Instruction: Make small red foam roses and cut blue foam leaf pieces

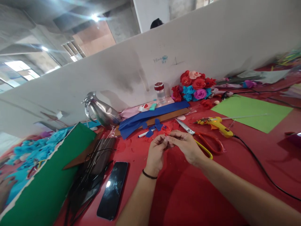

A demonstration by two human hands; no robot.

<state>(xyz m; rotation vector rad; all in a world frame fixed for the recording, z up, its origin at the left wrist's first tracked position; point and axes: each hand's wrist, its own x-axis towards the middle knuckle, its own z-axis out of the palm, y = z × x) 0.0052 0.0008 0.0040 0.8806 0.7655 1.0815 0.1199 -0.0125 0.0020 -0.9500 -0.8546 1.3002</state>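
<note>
1. Small red paper (166, 129) sits at the fingertips, just beyond the near edges of both hands; it looks crumpled and loose, so I judge it only part shaped.
2. The left hand (155, 153) has thumb and fingers pinched together at its base; the right hand (187, 147) pinches the same spot, the fingertips of both meeting. Exactly how the paper is folded is hidden.
3. Just beyond the left hand lie cut blue scraps (159, 125) and a marker (143, 135); cutting seems partly done, though these pieces look unassembled.
4. Touching distance from the right hand, scissors (191, 131) rest unheld; farther right lies an unheld glue gun (219, 125).
5. Beyond both hands, blue strips (150, 116) remain whole, apparently unused stock.
6. Farther out, beyond the right hand, bunched paper flowers (198, 84) in red, blue, purple and pink look complete.
7. A phone (113, 191) lies nearer the body, left of the left hand.
</note>
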